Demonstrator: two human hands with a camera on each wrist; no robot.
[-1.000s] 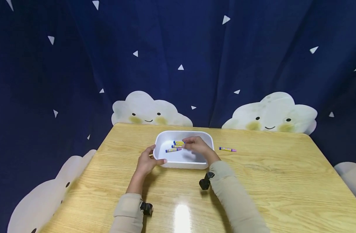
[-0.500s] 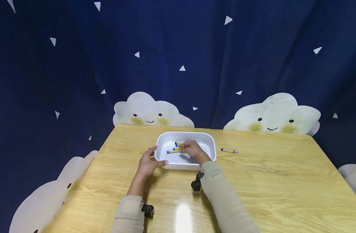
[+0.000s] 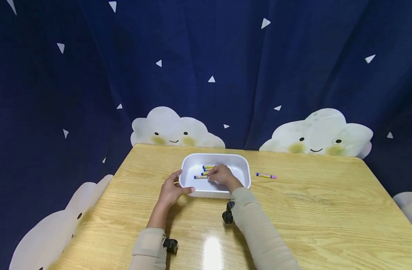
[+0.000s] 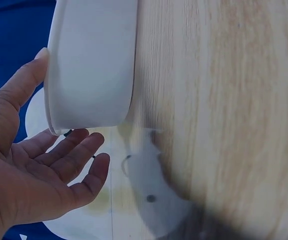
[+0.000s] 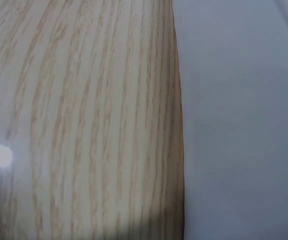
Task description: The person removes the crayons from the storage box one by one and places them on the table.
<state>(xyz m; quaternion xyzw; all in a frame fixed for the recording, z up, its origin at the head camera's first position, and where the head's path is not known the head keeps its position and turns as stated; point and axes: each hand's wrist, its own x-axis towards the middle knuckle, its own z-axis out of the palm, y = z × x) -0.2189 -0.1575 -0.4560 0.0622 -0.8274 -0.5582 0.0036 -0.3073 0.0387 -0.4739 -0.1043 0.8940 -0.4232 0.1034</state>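
A white plastic bin point(image 3: 237, 170) stands on the wooden table, with several crayons point(image 3: 209, 167) in yellow and blue wrappers side by side on its floor. My left hand point(image 3: 171, 191) holds the bin's near left corner. In the left wrist view the thumb of that hand point(image 4: 38, 170) rests on the rim, and the bent fingers are at the end wall. Inside the bin, my right hand point(image 3: 222, 175) pinches the right end of the nearest crayon point(image 3: 200, 177), hiding that end. In the right wrist view only the bin's outer wall point(image 5: 239, 120) and tabletop show.
One more crayon point(image 3: 266, 175), with a pink tip, lies on the table point(image 3: 310, 210) to the right of the bin. Behind the table hangs a dark blue curtain point(image 3: 179, 86) with white clouds and triangles.
My right hand has moved left and nearer within the bin, onto the nearest crayon, which now lies straighter beside the others. The left hand stays at the corner.
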